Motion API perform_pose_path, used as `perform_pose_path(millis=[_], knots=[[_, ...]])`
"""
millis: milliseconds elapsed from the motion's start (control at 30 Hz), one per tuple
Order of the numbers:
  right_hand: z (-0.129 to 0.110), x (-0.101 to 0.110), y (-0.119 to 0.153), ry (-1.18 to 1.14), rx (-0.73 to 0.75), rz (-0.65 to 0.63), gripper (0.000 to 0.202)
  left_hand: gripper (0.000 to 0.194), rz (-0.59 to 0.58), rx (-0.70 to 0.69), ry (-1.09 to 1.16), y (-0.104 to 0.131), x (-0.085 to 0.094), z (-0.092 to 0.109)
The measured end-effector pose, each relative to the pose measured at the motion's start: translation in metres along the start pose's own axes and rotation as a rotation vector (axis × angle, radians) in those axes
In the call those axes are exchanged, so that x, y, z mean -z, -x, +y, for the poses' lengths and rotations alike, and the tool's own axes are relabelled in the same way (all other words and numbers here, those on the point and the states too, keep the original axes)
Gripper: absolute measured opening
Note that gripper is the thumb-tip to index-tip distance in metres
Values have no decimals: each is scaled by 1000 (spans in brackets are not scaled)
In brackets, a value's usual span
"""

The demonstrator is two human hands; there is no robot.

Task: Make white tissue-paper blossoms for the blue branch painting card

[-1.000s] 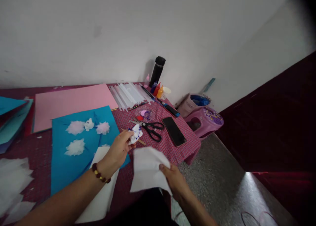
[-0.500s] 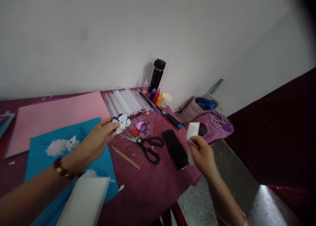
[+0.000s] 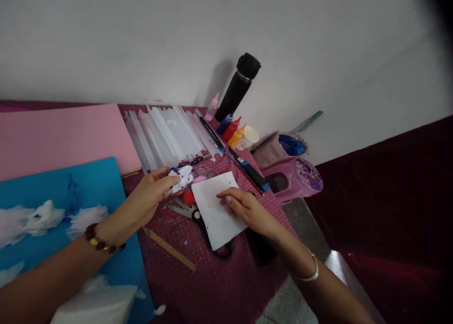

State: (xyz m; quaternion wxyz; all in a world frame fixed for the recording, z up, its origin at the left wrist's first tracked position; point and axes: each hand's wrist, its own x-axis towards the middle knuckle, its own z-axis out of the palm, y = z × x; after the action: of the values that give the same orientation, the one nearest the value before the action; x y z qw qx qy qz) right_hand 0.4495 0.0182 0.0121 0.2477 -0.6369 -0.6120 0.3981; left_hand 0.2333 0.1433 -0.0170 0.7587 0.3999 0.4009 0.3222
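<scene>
1. Crumpled white paper point(image 3: 184, 175), streaked blue-purple, shows near the middle of the head view, beyond the scissors point(image 3: 196, 214) and above the cloth-covered bench point(image 3: 163, 286).
2. My left hand point(image 3: 152, 191) has it grasped between thumb and fingers. I judge that a light grip suits it, since squeezing would flatten the folds and could smear colour onto my fingertips.
3. My right hand point(image 3: 249, 210) is over the white sheet point(image 3: 214, 220), index finger reaching across it. From my end I can't tell whether that grip has hold of the sheet or merely touches it.
4. Because the sheet slants across the scissors, covering part of the handles, I'd expect uneven backing; any pressing should be gentle, and the paper should stay off the blades.
5. Small dark marks dot the sheet, and the red blob point(image 3: 188, 198) lies just beside its left edge. I'd mind that side, in case the blob is wet.
6. Near my right wrist lies the dark phone point(image 3: 262, 251), partly hidden; I'd want that forearm raised enough not to nudge it.
7. On the left, I'd give the white flowers on the blue sheet point(image 3: 106, 182) room under my other forearm.
</scene>
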Motion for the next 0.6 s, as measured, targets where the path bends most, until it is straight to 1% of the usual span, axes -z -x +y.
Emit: perform_pose_path(millis=[67,100,167,267,433,600], knots=[[-1,-2,-3,214,79,42,24,19,14,-2,-27,0,1,-3],[-2,-4,-4,314,111,40,24,19,19,-5,-44,0,2,-4],[-3,-8,-8,475,160,8,22,18,35,-15,-83,-1,3,-5],[-4,-13,-13,642,205,-26,14,18,43,-21,-133,-2,4,-6],[-3,-12,-20,756,241,-80,9,17,3,-12,-109,0,3,-4],[1,-10,-29,745,276,-130,6,14,-10,5,-95,1,3,-4]])
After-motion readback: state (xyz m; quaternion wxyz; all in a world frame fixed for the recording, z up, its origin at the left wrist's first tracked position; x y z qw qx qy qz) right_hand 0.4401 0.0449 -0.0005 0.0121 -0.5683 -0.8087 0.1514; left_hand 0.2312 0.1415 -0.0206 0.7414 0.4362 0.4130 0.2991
